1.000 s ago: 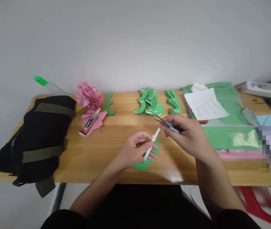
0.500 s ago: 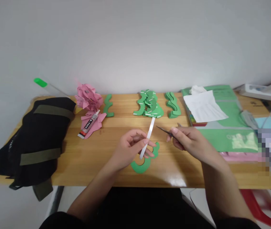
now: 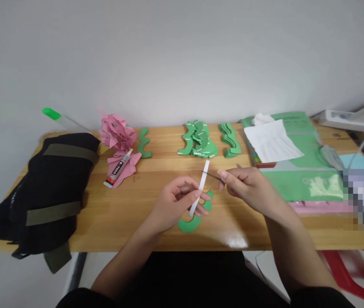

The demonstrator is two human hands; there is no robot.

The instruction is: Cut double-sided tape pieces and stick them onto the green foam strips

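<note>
At the left, a black bag (image 3: 53, 179) lies on the tabletop (image 3: 117, 218), with a glue tube (image 3: 118, 168) resting on crumpled pink paper (image 3: 117, 132) beyond it. Next comes the left hand (image 3: 175, 203), its thumb and fingers pinching a white strip (image 3: 204, 178) around its middle; one end juts past the thumb toward the wall, the other slants down toward the person. The forearm reaches in from the lower left, wrist low, with outer fingers extended behind the strip. Partly hidden beneath is a wavy green cutout (image 3: 190, 224). The tip of a thin dark tool (image 3: 214, 176) crosses the strip's upper part; contact is unclear. To the right, the right hand (image 3: 249, 186) pinches that tool between thumb and fingers, pointing leftward, its forearm rising from the lower right.
</note>
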